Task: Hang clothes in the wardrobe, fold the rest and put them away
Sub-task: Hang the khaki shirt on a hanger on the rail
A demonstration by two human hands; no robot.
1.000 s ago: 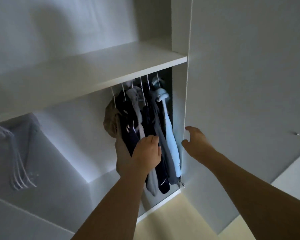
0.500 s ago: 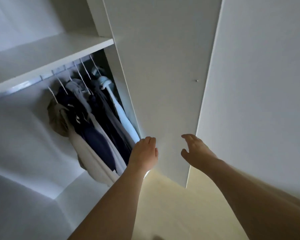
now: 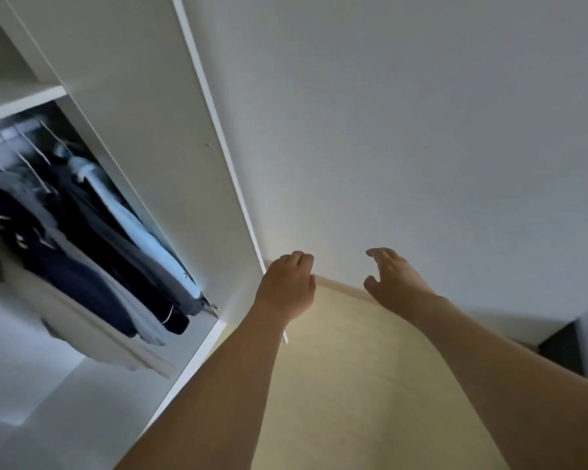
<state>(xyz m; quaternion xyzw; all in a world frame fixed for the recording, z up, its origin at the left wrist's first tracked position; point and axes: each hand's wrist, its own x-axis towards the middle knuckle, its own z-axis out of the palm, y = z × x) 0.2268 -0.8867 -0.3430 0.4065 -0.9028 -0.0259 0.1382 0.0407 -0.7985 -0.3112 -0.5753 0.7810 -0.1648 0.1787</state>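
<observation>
No text, label, brand, number or sign can be read anywhere in this view.
</observation>
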